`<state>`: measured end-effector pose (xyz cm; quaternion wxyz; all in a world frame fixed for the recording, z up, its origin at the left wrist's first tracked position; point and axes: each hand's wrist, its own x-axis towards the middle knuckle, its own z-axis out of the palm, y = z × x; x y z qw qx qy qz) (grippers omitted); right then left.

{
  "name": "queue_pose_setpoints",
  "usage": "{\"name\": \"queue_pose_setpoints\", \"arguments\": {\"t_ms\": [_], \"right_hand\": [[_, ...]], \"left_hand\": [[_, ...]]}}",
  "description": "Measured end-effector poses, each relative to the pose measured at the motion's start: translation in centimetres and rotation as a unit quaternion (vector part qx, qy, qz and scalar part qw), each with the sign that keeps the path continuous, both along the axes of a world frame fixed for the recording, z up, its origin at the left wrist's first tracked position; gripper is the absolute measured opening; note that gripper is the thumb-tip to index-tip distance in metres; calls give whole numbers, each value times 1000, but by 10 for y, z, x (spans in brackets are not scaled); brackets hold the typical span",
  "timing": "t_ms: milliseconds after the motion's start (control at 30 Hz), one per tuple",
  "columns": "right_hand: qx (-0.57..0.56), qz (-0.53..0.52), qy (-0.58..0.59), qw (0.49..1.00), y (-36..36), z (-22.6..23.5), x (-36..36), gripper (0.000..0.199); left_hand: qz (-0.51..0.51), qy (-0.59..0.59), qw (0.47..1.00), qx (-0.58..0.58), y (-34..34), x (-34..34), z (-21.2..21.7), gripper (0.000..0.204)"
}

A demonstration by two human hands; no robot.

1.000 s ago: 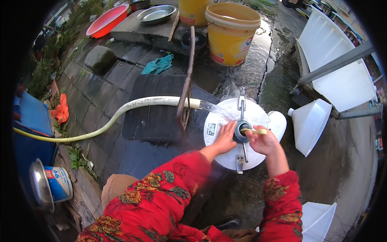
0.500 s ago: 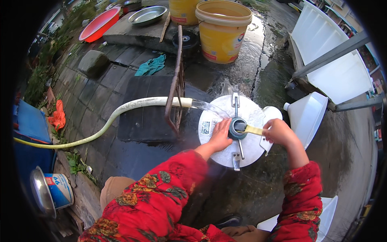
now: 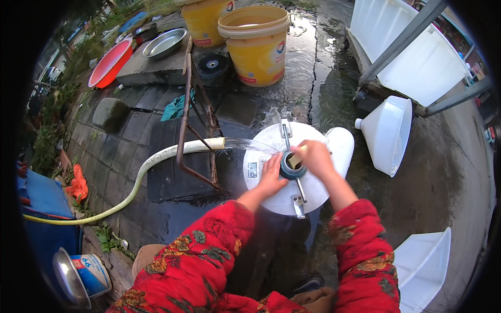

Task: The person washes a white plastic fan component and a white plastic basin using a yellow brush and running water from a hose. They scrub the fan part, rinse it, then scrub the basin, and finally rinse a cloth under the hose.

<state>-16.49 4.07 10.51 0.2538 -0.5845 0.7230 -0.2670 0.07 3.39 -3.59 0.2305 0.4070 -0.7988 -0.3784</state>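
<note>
We have the lid (image 3: 261, 193) before us, a collar (image 3: 285, 171) at its middle. Our left hand (image 3: 271, 176) rests at the collar's left, our right hand (image 3: 314, 158) at its right, over a strip (image 3: 297, 159) that reaches into the collar. To our left, a hose (image 3: 156, 161) crosses a mat (image 3: 162, 183), ending near a frame (image 3: 183, 120), left of the lid. On the far side we see two buckets (image 3: 258, 52), and left of them a basin (image 3: 165, 43) on a slab (image 3: 146, 73). A funnel (image 3: 386, 136) lies right of the lid; a can (image 3: 93, 274) sits near left.
</note>
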Motion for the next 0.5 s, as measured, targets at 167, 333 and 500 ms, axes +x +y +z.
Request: {"name": "queue_pose_setpoints", "arguments": {"t_ms": [167, 333, 500], "right_hand": [[-6, 75, 1, 997, -7, 9, -12, 34], [83, 78, -38, 993, -11, -4, -10, 28], [66, 183, 17, 981, -14, -7, -5, 33]], "left_hand": [[-5, 32, 999, 15, -2, 1, -4, 96], [3, 18, 1000, -13, -2, 0, -8, 97], [3, 28, 999, -24, -3, 0, -13, 98]]}}
